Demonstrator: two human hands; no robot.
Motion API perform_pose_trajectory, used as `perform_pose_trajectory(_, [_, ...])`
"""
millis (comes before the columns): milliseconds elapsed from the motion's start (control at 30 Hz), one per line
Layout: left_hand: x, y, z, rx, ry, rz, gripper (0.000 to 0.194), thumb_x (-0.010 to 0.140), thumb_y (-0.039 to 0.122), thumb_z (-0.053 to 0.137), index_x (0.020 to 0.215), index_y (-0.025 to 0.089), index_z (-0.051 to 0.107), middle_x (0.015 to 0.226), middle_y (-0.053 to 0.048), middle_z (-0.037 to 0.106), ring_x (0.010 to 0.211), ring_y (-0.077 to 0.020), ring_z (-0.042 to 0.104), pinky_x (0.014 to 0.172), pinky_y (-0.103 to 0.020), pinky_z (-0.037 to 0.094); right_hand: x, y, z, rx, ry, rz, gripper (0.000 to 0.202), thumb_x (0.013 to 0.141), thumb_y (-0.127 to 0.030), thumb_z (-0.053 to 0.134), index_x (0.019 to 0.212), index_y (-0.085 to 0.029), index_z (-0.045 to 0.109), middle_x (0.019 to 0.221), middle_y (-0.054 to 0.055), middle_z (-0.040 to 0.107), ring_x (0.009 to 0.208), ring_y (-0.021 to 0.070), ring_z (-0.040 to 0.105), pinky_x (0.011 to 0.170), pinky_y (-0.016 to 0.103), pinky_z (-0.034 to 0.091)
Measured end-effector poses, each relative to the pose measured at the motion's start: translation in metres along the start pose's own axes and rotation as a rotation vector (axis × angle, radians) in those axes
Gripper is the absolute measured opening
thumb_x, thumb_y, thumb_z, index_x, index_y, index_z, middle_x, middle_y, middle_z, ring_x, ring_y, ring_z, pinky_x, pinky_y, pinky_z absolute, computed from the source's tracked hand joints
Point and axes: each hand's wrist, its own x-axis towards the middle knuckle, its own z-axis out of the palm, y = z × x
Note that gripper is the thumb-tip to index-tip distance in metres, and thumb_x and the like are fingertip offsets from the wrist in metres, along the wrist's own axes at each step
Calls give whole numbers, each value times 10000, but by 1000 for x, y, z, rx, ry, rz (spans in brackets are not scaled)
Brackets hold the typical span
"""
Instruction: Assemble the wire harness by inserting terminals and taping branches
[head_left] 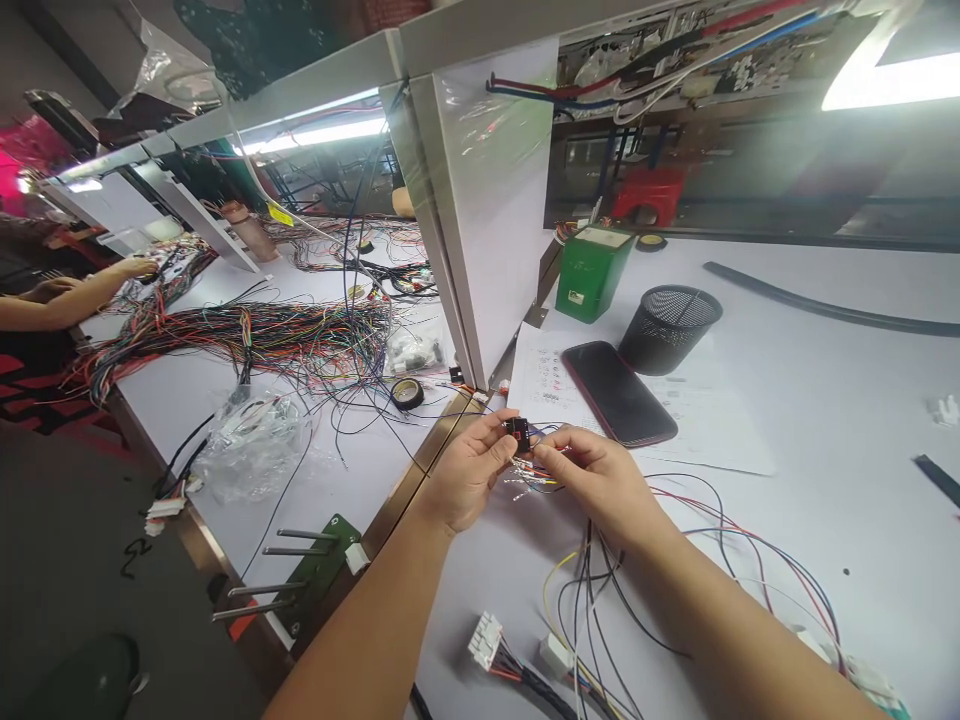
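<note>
No text, brand, number or sign is legible. Printed sheets toward the left edge of the table bear small marks, too fine to read. The pale label on the green box, near that table's far left corner, and the yellow tag on a cable are likewise unreadable.

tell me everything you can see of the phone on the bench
The black rectangular phone with rounded corners lies flat, its glossy dark screen facing up and showing no lit display. A thin reddish edge runs along its near side. It rests on white printed paper, set at a slant, its far end beside the round black mesh cup; whether the two touch is unclear. No hand is on it. Its back is hidden.
</note>
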Motion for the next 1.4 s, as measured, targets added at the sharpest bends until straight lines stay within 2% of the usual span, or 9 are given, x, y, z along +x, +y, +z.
perform_pose_trajectory(133, [1, 1, 1, 24, 52, -18, 341, 772, 227, 733, 1101, 197, 648, 978, -35, 691, 849, -128, 642, 784, -248, 463, 0, 5, 2, -39, -16, -3, 256, 864, -453, 574, 853, -202, 624, 805, 27, 675, 739, 168, 617, 681, 283, 478])
perform_pose_trajectory(300, [4, 3, 2, -13, 181, -55, 365, 726, 245, 761, 1058, 190, 620, 892, -20, 673, 687, -110, 630, 656, -240, 464, -2, 2, 2, -194, -142, -77, 381, 859, -416, 583, 1191, -243, 514, 791, -7, 662, 714, 169, 615, 666, 292, 473])
perform_pose_trajectory(500, [5, 4, -2, -81, 211, -89, 333, 744, 213, 736, 1046, 189, 599, 857, -28, 675, 742, -146, 644, 693, -270, 472, -3, -5, 1, -405, -251, -180, 342, 787, -155, 578, 1113, -259, 585, 1050, 24, 679, 920, 188, 628, 801, 311, 467])
perform_pose_trajectory(700, [7, 1, -5, -69, 199, -57, 335, 740, 210, 746, 1042, 194, 603, 865, -13, 658, 712, -121, 618, 689, -265, 464, 1, 6, 1, -611, -89, -271, 178, 852, -165, 491, 964, -206, 623, 877, 52, 660, 782, 194, 619, 700, 313, 479])
perform_pose_trajectory(933, [3, -6, -1, 281, 182, 98, 312, 777, 300, 715, 1052, 219, 590, 915, -15, 645, 777, -148, 591, 688, -265, 439, -7, 3, 11, -684, 84, -609, 242, 901, -182, 463, 1017, -237, 668, 1067, 114, 637, 970, 242, 582, 828, 389, 463])
perform_pose_trajectory(1067, [1, -3, -3, 454, 151, 117, 246, 806, 315, 660, 1024, 203, 630, 771, -5, 608, 643, -129, 534, 613, -256, 412, -12, 2, 17, -523, -130, -362, 281, 883, -151, 432, 1060, -250, 627, 855, 47, 663, 774, 197, 600, 690, 311, 450])
perform_pose_trajectory(1167, [1, -1, -7, 463, 174, 53, 123, 815, 273, 581, 861, 180, 649, 641, 1, 579, 573, -121, 514, 542, -238, 392, -9, -1, 12, -224, -66, -100, 133, 913, -290, 465, 971, -240, 574, 804, 9, 620, 753, 179, 564, 670, 281, 419])
perform_pose_trajectory(1267, [1, -2, -10, 445, 171, -17, 130, 805, 243, 525, 816, 174, 634, 576, 4, 569, 521, -118, 504, 461, -217, 339, -3, -4, 3, 101, -10, 118, 300, 935, -430, 442, 722, -220, 463, 594, -48, 433, 551, 124, 378, 522, 246, 295])
perform_pose_trajectory(1400, [-2, -2, -6, 441, 99, 10, 183, 839, 314, 549, 832, 157, 644, 608, -2, 581, 558, -110, 528, 512, -218, 385, 1, -3, -1, 313, -78, 224, 344, 914, -393, 483, 639, -203, 403, 546, -63, 351, 504, 100, 253, 483, 260, 182])
